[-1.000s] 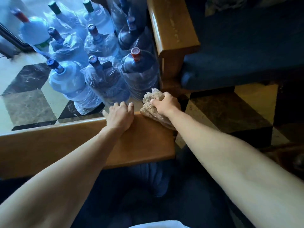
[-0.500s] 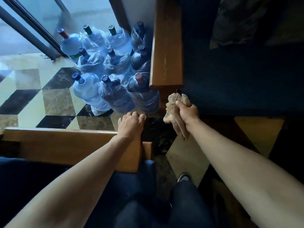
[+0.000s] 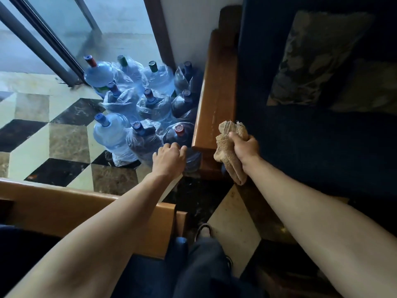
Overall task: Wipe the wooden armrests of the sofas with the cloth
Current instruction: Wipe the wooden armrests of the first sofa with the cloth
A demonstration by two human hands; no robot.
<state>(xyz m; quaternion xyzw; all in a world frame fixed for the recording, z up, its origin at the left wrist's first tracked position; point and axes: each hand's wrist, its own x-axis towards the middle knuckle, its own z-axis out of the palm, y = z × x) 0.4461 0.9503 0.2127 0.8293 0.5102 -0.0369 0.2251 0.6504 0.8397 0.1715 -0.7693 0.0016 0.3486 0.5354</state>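
On the checkered marble floor (image 3: 64,136), water jugs (image 3: 137,108) stood beside the far sofa's wooden armrest (image 3: 217,100), its long axis running away from the viewer. The right hand (image 3: 243,147), fingers clenched on the cloth (image 3: 227,151), had left the near armrest (image 3: 71,207) and reached the far armrest's near end; wiping there was judged next. The left hand (image 3: 169,158), loosely curled and empty, had lifted off.

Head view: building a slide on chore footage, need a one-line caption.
Right hand grips a tan cloth beside the far sofa's wooden armrest; left hand reaches toward the water jugs.
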